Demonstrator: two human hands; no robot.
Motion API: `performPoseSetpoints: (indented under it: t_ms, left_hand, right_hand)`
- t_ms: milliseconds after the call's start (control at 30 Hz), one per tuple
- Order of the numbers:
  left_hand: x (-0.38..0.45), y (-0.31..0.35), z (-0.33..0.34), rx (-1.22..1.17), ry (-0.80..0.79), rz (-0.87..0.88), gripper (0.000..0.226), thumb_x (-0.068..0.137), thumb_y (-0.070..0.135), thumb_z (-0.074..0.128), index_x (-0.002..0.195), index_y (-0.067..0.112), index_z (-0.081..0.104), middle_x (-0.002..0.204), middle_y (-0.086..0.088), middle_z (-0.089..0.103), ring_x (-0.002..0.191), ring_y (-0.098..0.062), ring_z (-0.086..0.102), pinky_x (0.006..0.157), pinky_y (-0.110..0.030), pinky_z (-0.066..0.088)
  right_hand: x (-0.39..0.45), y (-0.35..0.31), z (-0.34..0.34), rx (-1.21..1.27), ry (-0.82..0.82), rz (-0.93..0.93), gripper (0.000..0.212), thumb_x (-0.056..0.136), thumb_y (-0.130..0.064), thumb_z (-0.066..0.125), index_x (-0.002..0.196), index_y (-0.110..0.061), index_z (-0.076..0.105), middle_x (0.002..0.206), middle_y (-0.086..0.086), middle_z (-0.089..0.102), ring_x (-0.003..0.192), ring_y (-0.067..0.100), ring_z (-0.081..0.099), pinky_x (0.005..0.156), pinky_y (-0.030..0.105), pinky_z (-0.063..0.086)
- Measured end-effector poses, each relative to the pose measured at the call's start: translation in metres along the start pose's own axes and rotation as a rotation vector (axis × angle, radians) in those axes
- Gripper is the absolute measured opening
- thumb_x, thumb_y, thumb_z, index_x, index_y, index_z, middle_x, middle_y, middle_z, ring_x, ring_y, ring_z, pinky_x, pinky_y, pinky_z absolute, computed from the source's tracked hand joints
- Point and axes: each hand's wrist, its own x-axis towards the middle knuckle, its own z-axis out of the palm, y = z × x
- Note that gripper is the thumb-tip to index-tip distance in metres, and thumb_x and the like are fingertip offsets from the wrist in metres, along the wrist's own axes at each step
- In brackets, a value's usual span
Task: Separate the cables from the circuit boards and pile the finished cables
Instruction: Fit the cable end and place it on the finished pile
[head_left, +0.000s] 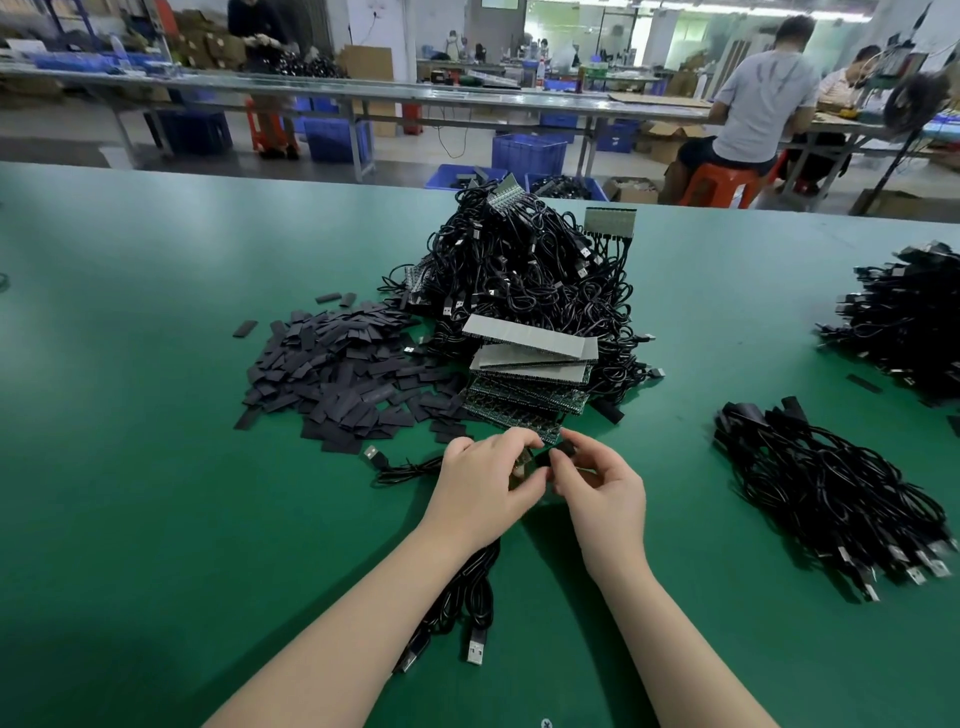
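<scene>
Black cable (467, 587) runs beneath both hands (545, 480), pinched between them.

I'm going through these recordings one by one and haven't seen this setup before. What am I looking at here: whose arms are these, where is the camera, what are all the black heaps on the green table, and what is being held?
There is no machine here. The single picture comes from a wide-angle camera worn on a person's head, looking down at their own bare arms.

On the green table top lie a tall tangled heap of black USB cables with grey-backed green circuit board strips leaning against its front, a flat spread of small dark rectangular pieces to its left, and a neater pile of loose black cables on the right. One bundled black cable lies under the left forearm.

The left hand and right hand meet in front of the boards, each pinching a small black part, seemingly a cable end at a board; details are too small to tell.
</scene>
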Motion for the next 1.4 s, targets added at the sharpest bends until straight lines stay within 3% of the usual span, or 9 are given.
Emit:
performPoseSetpoints:
  t_ms: [67,200,300,433,567,833,1000,1167,1400]
  left_hand:
    - [-0.0001,-0.001,-0.0012,-0.003,-0.009,0.003,0.025,0.091,0.041,0.056,0.114,0.031,0.058,0.08,0.017,0.059,0.078,0.001,0.052,0.095,-0.029,0.03]
    - [-0.0003,-0.0012,-0.0014,0.002,-0.015,0.004,0.027,0.094,0.039,0.055,0.12,0.031,0.06,0.107,0.015,0.067,0.097,-0.001,0.058,0.097,-0.027,0.028]
    - [0.0,-0.0036,-0.0012,-0.007,-0.015,-0.005,0.024,0.095,0.034,0.056,0.116,0.026,0.063,0.109,0.013,0.067,0.098,-0.003,0.057,0.099,-0.029,0.03]
    - [-0.0005,-0.0048,-0.0009,-0.022,-0.022,0.01,0.023,0.095,0.033,0.056,0.115,0.026,0.065,0.111,0.014,0.067,0.1,-0.003,0.057,0.096,-0.027,0.028]
    - [0.0002,-0.0034,-0.0012,-0.043,-0.033,0.02,0.028,0.091,0.036,0.061,0.117,0.027,0.065,0.111,0.013,0.067,0.101,-0.003,0.056,0.096,-0.026,0.027]
    - [-0.0003,-0.004,-0.0028,-0.086,0.012,0.034,0.028,0.092,0.027,0.06,0.119,0.025,0.067,0.1,0.008,0.068,0.091,-0.007,0.055,0.087,-0.027,0.03]
    - [0.0002,-0.0044,-0.0044,-0.11,-0.024,0.041,0.028,0.092,0.031,0.056,0.117,0.031,0.068,0.091,0.013,0.064,0.087,-0.004,0.054,0.084,-0.027,0.03]
    - [0.0012,-0.0039,-0.0048,-0.094,-0.048,0.04,0.029,0.093,0.032,0.054,0.119,0.034,0.065,0.107,0.015,0.068,0.098,-0.002,0.057,0.093,-0.032,0.034]
    - [0.0014,0.0012,-0.005,-0.047,-0.149,-0.033,0.055,0.085,0.027,0.035,0.139,0.028,0.044,0.088,0.025,0.038,0.087,0.004,0.033,0.102,-0.036,0.027]
  right_hand:
    - [0.0003,-0.0008,-0.0017,0.005,-0.026,0.0,0.03,0.087,-0.012,0.074,0.092,-0.041,0.076,0.082,-0.001,0.072,0.07,0.02,0.067,0.076,0.043,0.06]
    - [-0.0002,-0.0035,-0.0035,0.049,-0.075,0.011,0.024,0.087,-0.009,0.075,0.095,-0.031,0.076,0.073,-0.004,0.068,0.062,0.009,0.067,0.064,0.022,0.056]
    - [-0.0008,-0.0057,-0.004,0.071,-0.125,0.017,0.021,0.087,-0.006,0.075,0.097,-0.024,0.076,0.069,-0.007,0.066,0.06,0.006,0.064,0.062,0.016,0.052]
    - [-0.0006,-0.0061,-0.0045,0.095,-0.151,0.035,0.02,0.087,-0.004,0.074,0.103,-0.016,0.076,0.072,-0.006,0.071,0.06,0.005,0.062,0.063,0.017,0.052]
    - [-0.0008,-0.0059,-0.0039,0.109,-0.105,0.039,0.017,0.087,-0.005,0.074,0.096,-0.019,0.077,0.076,-0.006,0.075,0.06,0.004,0.064,0.06,0.016,0.052]
    - [0.0006,-0.0065,-0.0064,0.073,-0.195,0.052,0.022,0.085,-0.009,0.077,0.088,-0.03,0.08,0.081,-0.002,0.076,0.072,0.007,0.066,0.066,0.018,0.052]
    - [0.0015,-0.0054,-0.0088,0.05,-0.164,0.048,0.02,0.079,-0.014,0.082,0.087,-0.032,0.081,0.078,-0.005,0.075,0.066,0.003,0.062,0.067,0.017,0.05]
    - [0.0004,-0.0053,-0.0073,0.04,-0.149,0.054,0.017,0.079,-0.013,0.082,0.083,-0.029,0.081,0.084,0.0,0.078,0.076,0.009,0.07,0.073,0.023,0.057]
    - [0.0014,-0.0049,-0.0074,0.071,-0.032,0.107,0.008,0.08,-0.012,0.082,0.081,-0.018,0.077,0.079,0.003,0.077,0.067,0.009,0.067,0.065,0.021,0.056]
